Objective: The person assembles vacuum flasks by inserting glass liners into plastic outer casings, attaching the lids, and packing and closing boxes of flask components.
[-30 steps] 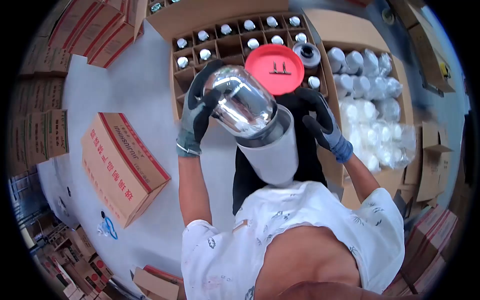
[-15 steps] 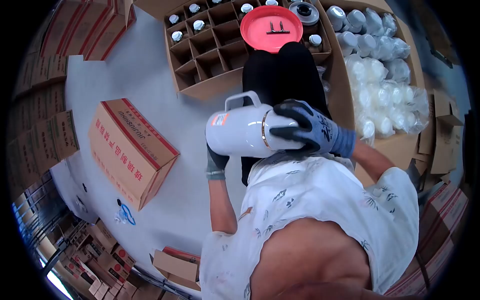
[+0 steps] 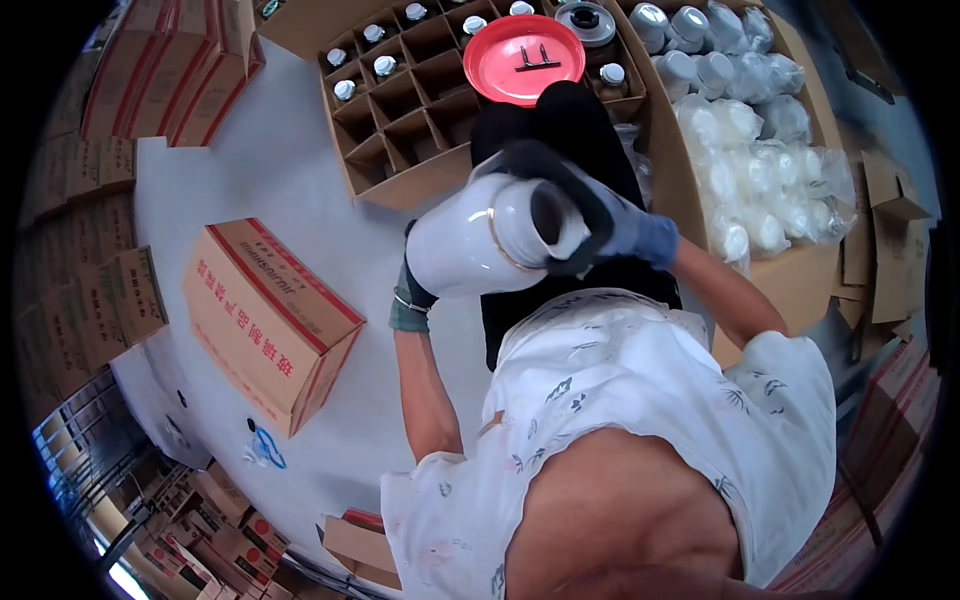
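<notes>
A glossy white vacuum jug (image 3: pixel 450 243) with a thin gold ring lies tilted over my lap, its dark mouth turned to the right. My left hand (image 3: pixel 413 292), in a dark grey glove, is wrapped around the jug's base end from below; part of its fingers is hidden behind the body. My right hand (image 3: pixel 598 215), in a blue-grey and black glove, curls around the mouth end and is smeared by motion. Its fingers reach over the upper side, where the handle is mostly covered, while the thumb side lies by the lower rim.
Ahead, a divided carton (image 3: pixel 400 185) holds several white-capped items; a red dish (image 3: pixel 500 75) with a small two-pronged dark part and a grey round lid (image 3: pixel 586 24) rest on it. To the right, another carton (image 3: pixel 780 275) holds plastic-wrapped white parts. A closed carton (image 3: pixel 265 320) lies left.
The jug has turned so its mouth faces me and shows dark inside. My right hand has shifted up and around the mouth end. My left hand stays at the base.
</notes>
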Available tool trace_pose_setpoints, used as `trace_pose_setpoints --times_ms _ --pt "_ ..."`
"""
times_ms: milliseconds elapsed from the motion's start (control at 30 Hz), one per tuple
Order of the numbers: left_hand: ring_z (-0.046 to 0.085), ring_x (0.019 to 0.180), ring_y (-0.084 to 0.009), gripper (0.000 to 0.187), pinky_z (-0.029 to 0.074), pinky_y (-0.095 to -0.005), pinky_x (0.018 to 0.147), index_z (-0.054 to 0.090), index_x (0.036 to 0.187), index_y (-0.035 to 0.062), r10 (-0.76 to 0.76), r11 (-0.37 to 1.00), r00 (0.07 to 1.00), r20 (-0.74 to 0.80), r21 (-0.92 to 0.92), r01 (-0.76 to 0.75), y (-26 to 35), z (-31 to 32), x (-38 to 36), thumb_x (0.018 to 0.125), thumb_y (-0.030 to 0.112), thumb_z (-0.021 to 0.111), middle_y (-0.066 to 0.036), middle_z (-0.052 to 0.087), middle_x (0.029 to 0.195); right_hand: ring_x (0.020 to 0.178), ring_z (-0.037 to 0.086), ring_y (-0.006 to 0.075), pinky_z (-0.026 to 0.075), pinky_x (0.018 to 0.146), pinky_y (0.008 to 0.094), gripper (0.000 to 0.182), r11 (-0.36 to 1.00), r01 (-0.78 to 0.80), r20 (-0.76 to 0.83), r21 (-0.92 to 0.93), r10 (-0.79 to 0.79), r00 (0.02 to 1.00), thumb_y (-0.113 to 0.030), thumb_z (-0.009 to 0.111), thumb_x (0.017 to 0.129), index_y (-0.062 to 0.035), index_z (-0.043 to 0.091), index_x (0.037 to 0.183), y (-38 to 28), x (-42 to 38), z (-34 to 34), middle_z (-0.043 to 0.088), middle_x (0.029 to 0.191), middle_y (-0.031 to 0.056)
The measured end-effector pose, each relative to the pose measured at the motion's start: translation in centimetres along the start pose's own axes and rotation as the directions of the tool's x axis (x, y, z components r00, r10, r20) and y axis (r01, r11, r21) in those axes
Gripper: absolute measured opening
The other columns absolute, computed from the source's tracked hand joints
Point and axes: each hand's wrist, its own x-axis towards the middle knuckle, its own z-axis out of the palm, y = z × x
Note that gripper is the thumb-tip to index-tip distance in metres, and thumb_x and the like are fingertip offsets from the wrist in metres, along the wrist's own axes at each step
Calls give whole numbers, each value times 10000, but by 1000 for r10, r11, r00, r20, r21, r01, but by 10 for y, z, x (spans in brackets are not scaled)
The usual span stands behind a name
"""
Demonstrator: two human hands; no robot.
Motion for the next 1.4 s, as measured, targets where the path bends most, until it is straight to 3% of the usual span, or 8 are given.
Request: trace_pose_setpoints --times_ms 100,200,233,367,600,833,1067,1400 --pt "495 1188 -207 566 398 -359 1021 390 1353 80 -1 1000 1000 -8 14 1 -4 -3 3 857 188 638 -94 500 1313 1102 529 209 393 981 338 888 979 86 -19 186 -84 996 -230 834 585 -16 405 1333 -34 59 2 548 1232 121" --pt "493 1190 -208 569 396 -360 1023 388 1356 83 5 1000 998 -61 12 -4 -19 6 -4 857 193 639 -93 499 1315 1103 527 222 388 982 336 869 985 165 -17 58 -164 986 -226 826 592 -18 408 1325 -61 82 -3 538 1234 135" --pt "492 1191 -208 571 395 -360 1024 388 1356 84 11 1000 997 -75 3 -11 -22 14 -2 857 195 639 -93 499 1316 1099 555 291 431 970 366 793 983 186 -72 7 -185 980 -289 817 638 -30 445 1289 -72 87 -6 551 1208 154" --pt "489 1195 -209 576 392 -362 1026 385 1360 87 43 999 990 -138 4 -43 -34 44 -3 856 202 640 -92 498 1318 996 611 268 488 882 360 678 996 8 -269 -86 -31 963 -338 802 667 -43 509 1202 -72 100 1 601 1097 130" --pt "484 1200 -210 585 386 -365 1030 382 1366 94 71 997 993 -95 34 -68 -26 27 32 856 214 642 -91 496 1323 1033 594 280 458 928 368 733 968 199 -221 -155 -230 948 -326 817 626 -47 497 1224 -74 105 5 596 1123 138" --pt "479 1206 -211 593 380 -368 1033 378 1371 100 67 997 991 -117 45 -62 -36 15 17 856 227 643 -89 493 1327 1030 574 183 444 922 317 607 997 79 -258 22 -70 964 -194 772 696 -45 503 1219 -62 109 4 590 1126 82" --pt "475 1212 -212 602 375 -371 1037 374 1377 106 89 994 987 -131 69 -80 -38 12 19 856 239 645 -88 491 1332 1020 588 237 463 910 350 658 994 61 -427 86 -19 904 -263 809 662 -55 499 1204 -35 106 23 594 1095 106" --pt "468 1220 -214 615 367 -375 1043 368 1386 116 176 980 969 -175 123 -156 -53 0 25 855 256 647 -86 488 1338 1180 471 342 343 1021 416 910 970 217 -137 -107 -231 963 -387 837 581 -21 417 1300 -47 76 37 495 1268 176"
